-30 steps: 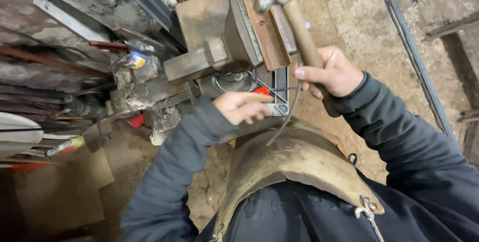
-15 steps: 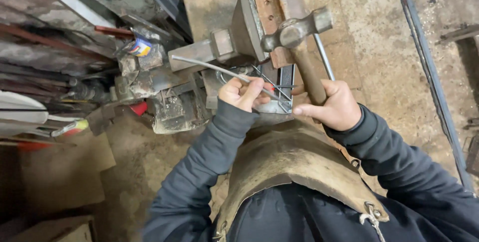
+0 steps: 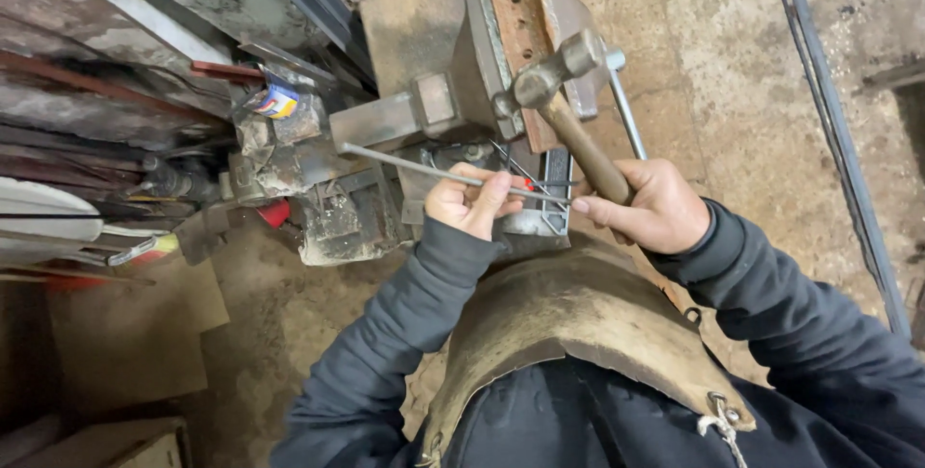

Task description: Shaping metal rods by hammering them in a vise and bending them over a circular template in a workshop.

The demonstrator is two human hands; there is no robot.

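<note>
Hammer (image 3: 564, 102): wooden handle clenched in the right hand (image 3: 650, 206), steel head raised above the fist, against the anvil (image 3: 453, 63).
Rod (image 3: 424, 170): thin metal, pinched in the closed left hand (image 3: 472, 200), running leftward from the grip.
Containers: small box (image 3: 277, 100) beyond the rod's far end, contents hidden.

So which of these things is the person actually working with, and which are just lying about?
In use:
hammer in right hand
thin metal rod in left hand
bench vise

Lying about:
metal bars
small can
cardboard
</note>
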